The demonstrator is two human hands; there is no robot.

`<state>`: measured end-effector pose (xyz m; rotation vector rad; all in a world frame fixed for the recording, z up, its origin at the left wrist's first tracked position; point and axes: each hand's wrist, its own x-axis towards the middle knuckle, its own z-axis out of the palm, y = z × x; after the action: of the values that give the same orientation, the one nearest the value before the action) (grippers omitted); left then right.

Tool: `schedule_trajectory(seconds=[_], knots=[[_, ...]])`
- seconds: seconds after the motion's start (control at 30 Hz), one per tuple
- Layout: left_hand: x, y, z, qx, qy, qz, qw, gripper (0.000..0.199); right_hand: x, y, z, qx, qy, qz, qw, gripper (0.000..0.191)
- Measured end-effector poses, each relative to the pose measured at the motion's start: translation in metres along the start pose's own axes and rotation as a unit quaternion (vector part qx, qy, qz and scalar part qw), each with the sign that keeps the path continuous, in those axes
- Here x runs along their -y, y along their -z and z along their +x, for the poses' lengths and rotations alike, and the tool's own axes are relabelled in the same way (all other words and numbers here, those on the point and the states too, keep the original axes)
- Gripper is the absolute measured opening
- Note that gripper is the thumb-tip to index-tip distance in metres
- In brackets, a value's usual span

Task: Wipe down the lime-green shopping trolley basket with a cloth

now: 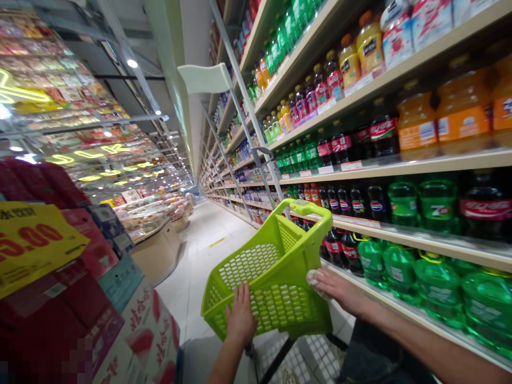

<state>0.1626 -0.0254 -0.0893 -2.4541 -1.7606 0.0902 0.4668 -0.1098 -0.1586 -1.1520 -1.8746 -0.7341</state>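
A lime-green plastic shopping cart (280, 290) with perforated walls stands side-on in front of me. My left hand (241, 317) rests against its near wall, fingers stretched out flat over the rim. At the cart's handle end, my right hand (336, 288) presses a crumpled white cloth or tissue (316, 280) to the green side panel. The cloth is bunched under the fingertips and partly covered by them. Above it rises the cart's green handle (306, 207). Dark legs of the cart show below the basket.
Shelves of soft drink bottles (424, 205) line the right side, close to the cart. A metal ladder with a pale top (206, 77) leans along them. Stacked boxes (136, 330) and a yellow price sign (36, 242) stand at left. A tiled aisle (204, 229) runs ahead.
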Motion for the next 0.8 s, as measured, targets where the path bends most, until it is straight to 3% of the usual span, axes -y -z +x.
schedule_trajectory(seconds=[0.13,0.2,0.3,0.37,0.4,0.47,0.57,0.63,0.7,0.8], knots=[[-0.003,-0.004,-0.001,-0.013,0.001,0.001,1.000,0.084,-0.038,0.039,0.049,-0.151,-0.165,-0.039,0.974,0.042],[-0.004,-0.003,-0.002,-0.013,0.002,0.001,1.000,0.084,-0.049,0.043,0.068,-0.184,-0.210,-0.052,0.959,0.045],[-0.006,-0.002,-0.004,-0.010,0.001,-0.002,1.000,0.084,-0.023,0.016,0.053,-0.101,-0.151,-0.031,0.983,0.043],[-0.006,-0.001,-0.006,-0.008,-0.002,-0.007,1.000,0.084,0.006,-0.007,0.029,-0.004,-0.017,0.012,1.000,0.038],[-0.006,-0.002,-0.006,-0.008,-0.003,-0.009,1.000,0.085,0.016,-0.013,0.021,0.024,0.015,0.020,0.999,0.038],[-0.006,-0.003,-0.006,-0.009,-0.006,-0.013,1.000,0.085,0.017,-0.008,0.020,0.007,0.004,0.012,1.000,0.037],[-0.009,-0.004,-0.006,-0.018,-0.003,-0.021,1.000,0.085,-0.017,0.024,0.050,-0.106,-0.122,-0.047,0.986,0.040],[-0.011,-0.004,-0.006,-0.020,0.004,-0.028,0.999,0.084,-0.036,0.035,0.069,-0.131,-0.159,-0.077,0.976,0.041],[-0.014,-0.003,-0.006,-0.016,0.007,-0.033,0.999,0.083,-0.033,0.025,0.071,-0.103,-0.147,-0.078,0.981,0.041],[-0.016,-0.001,-0.008,-0.009,0.005,-0.033,0.999,0.083,0.007,-0.013,0.051,-0.004,-0.039,-0.031,0.999,0.038]])
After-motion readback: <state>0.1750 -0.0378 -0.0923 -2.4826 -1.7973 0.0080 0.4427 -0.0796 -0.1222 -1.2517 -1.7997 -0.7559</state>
